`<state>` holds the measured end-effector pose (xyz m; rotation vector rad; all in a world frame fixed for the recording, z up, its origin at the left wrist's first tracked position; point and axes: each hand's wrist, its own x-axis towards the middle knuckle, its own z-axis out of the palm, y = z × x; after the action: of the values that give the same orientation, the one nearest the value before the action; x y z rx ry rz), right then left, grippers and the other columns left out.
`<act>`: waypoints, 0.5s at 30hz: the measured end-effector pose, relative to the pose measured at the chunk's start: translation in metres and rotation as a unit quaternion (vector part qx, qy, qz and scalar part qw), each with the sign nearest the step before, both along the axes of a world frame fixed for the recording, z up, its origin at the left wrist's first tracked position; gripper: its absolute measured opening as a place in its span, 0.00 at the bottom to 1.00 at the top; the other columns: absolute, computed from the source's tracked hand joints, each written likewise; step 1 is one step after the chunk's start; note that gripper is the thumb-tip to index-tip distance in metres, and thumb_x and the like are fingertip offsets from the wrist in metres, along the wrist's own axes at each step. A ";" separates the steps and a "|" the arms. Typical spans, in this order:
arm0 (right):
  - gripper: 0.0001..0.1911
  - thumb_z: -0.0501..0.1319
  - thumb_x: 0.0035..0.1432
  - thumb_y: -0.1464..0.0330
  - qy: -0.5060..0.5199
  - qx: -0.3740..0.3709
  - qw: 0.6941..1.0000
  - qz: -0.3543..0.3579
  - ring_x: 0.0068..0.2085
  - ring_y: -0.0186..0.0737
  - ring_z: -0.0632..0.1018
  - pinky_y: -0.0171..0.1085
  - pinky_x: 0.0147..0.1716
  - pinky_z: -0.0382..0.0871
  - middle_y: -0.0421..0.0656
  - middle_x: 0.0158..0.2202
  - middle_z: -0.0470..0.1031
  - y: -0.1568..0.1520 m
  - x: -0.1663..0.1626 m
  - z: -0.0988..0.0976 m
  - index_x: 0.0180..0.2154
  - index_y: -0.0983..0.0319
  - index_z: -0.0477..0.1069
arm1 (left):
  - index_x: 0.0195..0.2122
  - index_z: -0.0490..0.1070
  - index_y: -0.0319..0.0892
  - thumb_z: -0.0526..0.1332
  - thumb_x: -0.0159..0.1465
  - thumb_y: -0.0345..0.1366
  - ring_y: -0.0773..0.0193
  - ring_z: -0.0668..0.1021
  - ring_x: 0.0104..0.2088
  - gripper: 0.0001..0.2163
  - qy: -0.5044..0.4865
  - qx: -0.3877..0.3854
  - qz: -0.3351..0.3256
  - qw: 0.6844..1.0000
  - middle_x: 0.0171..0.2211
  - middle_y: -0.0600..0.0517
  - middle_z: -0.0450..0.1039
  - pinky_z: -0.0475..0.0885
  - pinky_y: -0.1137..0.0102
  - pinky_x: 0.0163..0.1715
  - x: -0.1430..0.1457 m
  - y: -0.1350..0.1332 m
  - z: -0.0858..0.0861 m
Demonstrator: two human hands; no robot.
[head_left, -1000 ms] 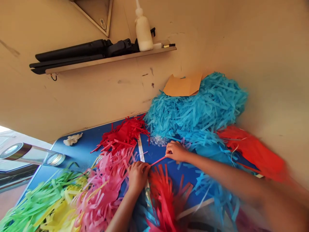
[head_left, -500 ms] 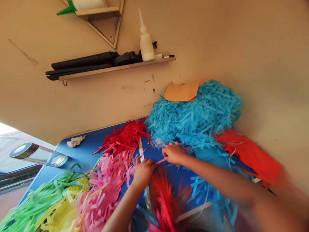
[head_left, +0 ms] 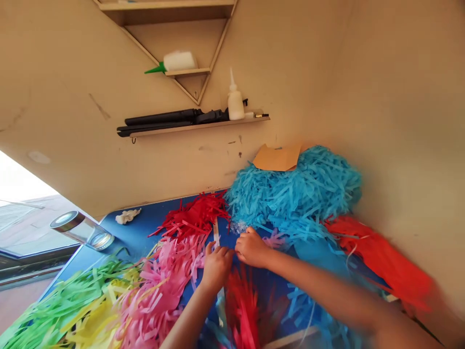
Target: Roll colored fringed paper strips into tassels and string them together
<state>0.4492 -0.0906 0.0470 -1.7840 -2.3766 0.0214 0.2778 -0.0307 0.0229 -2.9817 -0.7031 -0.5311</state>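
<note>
Both hands meet over the blue tabletop, knuckles up and almost touching each other. The left hand is curled into a loose fist and the right hand is bent the same way, fingertips tucked under toward the left one; whatever they pinch between them is hidden by the fingers, so I cannot tell what either has hold of. Directly under and in front of the hands lies a narrow white strip running away toward the wall, and nearer the camera a bunch of red paper strips spreads out just below the wrists.

To the left of the left hand sits a heap of pink paper strips, with yellow paper strips and green paper strips farther left. Beyond the hands is a second pile of red shredded paper, and to the right a big mound of light blue shredded paper with a tan piece of card leaning on top. Orange-red paper lies against the right wall.

A crumpled white scrap and a clear glass jar with a metal lid sit at the table's far left. On a wall shelf stands a white glue bottle beside long black objects.
</note>
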 end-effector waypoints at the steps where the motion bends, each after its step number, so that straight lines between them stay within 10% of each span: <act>1: 0.10 0.58 0.61 0.69 0.033 0.009 0.999 -0.017 0.41 0.44 0.75 0.45 0.44 0.60 0.47 0.37 0.80 -0.006 -0.001 0.012 0.36 0.63 0.79 | 0.39 0.77 0.44 0.54 0.65 0.25 0.59 0.80 0.37 0.12 -0.030 0.010 -0.004 0.999 0.35 0.50 0.80 0.61 0.50 0.55 -0.007 -0.003 0.011; 4: 0.13 0.57 0.63 0.63 0.281 -0.061 0.957 -0.032 0.38 0.40 0.76 0.38 0.39 0.62 0.41 0.36 0.80 -0.024 -0.004 0.049 0.39 0.59 0.80 | 0.43 0.75 0.48 0.56 0.66 0.26 0.66 0.80 0.35 0.11 -0.175 0.055 -0.062 0.981 0.36 0.55 0.80 0.59 0.55 0.58 -0.027 -0.018 0.054; 10: 0.17 0.73 0.40 0.57 0.696 -0.286 0.658 -0.026 0.25 0.32 0.71 0.32 0.29 0.62 0.37 0.23 0.75 -0.046 -0.017 0.081 0.25 0.64 0.77 | 0.43 0.74 0.44 0.60 0.64 0.26 0.69 0.80 0.32 0.09 -0.262 0.068 -0.100 0.958 0.33 0.55 0.80 0.65 0.62 0.56 -0.041 -0.049 0.111; 15: 0.17 0.75 0.41 0.59 0.775 -0.196 0.598 -0.053 0.25 0.30 0.69 0.32 0.28 0.61 0.39 0.23 0.74 -0.063 -0.038 0.065 0.25 0.66 0.78 | 0.37 0.76 0.46 0.62 0.64 0.30 0.67 0.81 0.34 0.05 -0.304 -0.072 -0.041 0.949 0.34 0.54 0.79 0.74 0.71 0.44 -0.044 -0.067 0.106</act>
<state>0.4109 -0.1534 0.1122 -0.9735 -0.8931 1.4663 0.2336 -0.0978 0.1286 -2.9791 -0.6605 -1.5015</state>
